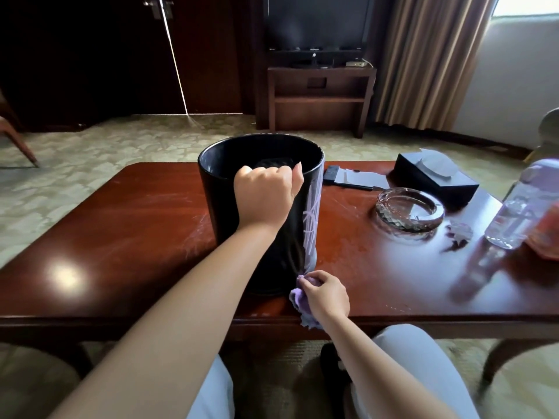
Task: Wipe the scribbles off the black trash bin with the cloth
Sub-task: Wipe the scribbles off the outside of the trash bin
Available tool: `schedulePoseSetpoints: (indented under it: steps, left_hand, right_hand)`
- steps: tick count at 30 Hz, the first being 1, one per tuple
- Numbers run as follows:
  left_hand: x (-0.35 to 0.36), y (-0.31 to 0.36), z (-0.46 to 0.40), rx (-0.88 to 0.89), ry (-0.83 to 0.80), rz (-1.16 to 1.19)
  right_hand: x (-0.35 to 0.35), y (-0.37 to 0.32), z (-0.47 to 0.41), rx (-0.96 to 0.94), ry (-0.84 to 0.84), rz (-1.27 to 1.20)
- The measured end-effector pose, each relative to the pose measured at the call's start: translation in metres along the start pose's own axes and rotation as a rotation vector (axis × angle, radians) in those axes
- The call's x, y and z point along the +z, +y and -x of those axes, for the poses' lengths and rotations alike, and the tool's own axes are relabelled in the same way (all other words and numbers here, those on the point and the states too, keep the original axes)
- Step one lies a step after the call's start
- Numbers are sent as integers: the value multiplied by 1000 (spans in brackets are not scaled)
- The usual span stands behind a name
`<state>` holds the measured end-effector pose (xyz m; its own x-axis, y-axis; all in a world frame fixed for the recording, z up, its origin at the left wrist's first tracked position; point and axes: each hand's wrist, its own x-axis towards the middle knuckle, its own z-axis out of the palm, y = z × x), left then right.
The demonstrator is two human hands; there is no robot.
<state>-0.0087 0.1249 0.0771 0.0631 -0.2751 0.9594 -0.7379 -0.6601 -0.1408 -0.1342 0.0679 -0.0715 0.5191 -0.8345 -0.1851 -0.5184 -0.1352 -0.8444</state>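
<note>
In the head view the black trash bin (260,213) stands upright at the centre of the frame, on the near half of the wooden table (121,231). Pale scribbles (311,219) run down its right-hand wall, from just under the rim to near the base.

The left hand (267,196) sits at centre frame, fingers curled over the near rim and thumb pointing toward the bin's mouth, forearm reaching up from the lower left. The right hand (325,293), lower and right of centre, pinches a bunched purple cloth (298,294) between thumb and fingertips and presses it against the foot of the bin where the scribbles end; the cloth's tail hangs over the table edge.

To do this step well, I judge the left grip should brace the rim firmly so the bin neither tips nor slides. The cloth should travel along the marks with a flat wad, not a pinched corner. The bin may need turning toward the person, since the scribbles wrap out of sight.

A glass ashtray (410,210) and a water bottle (520,207) sit at right.
</note>
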Motion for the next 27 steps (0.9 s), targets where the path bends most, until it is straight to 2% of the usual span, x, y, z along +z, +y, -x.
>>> schedulePoseSetpoints:
  steps: [2, 4, 6, 9, 11, 14, 16, 19, 21, 23, 27]
  left_hand:
    - [0, 0, 0, -8, 1, -3]
    - [-1, 0, 0, -7, 0, -2]
    - [-1, 0, 0, -4, 0, -3]
    - [0, 0, 0, -13, 3, -12]
    - [0, 0, 0, -16, 10, -14]
    - [0, 0, 0, -13, 6, -17]
    - [-1, 0, 0, -12, -3, -16]
    - [0, 0, 0, -13, -7, -18]
    - [0, 0, 0, -17, -4, -17]
    - [0, 0, 0, -20, -5, -12]
    - [0, 0, 0, -21, -11, -11]
  right_hand:
    - [-7, -1, -6, 46, -41, -126]
    - [-8, -4, -10, 137, 9, -255]
    - [-4, -5, -8, 137, 51, -198]
    - [-3, 0, -7, 17, -35, -40]
    - [-6, 2, -9, -17, -94, -76]
    - [-6, 3, -10, 45, -13, -174]
    - [-3, 2, -7, 33, 4, -108]
    - [-5, 2, -7, -38, -72, -20]
    - [-7, 4, -10, -19, -93, -133]
    - [-7, 4, -10, 19, -31, -196]
    - [-3, 5, -4, -78, -45, 17]
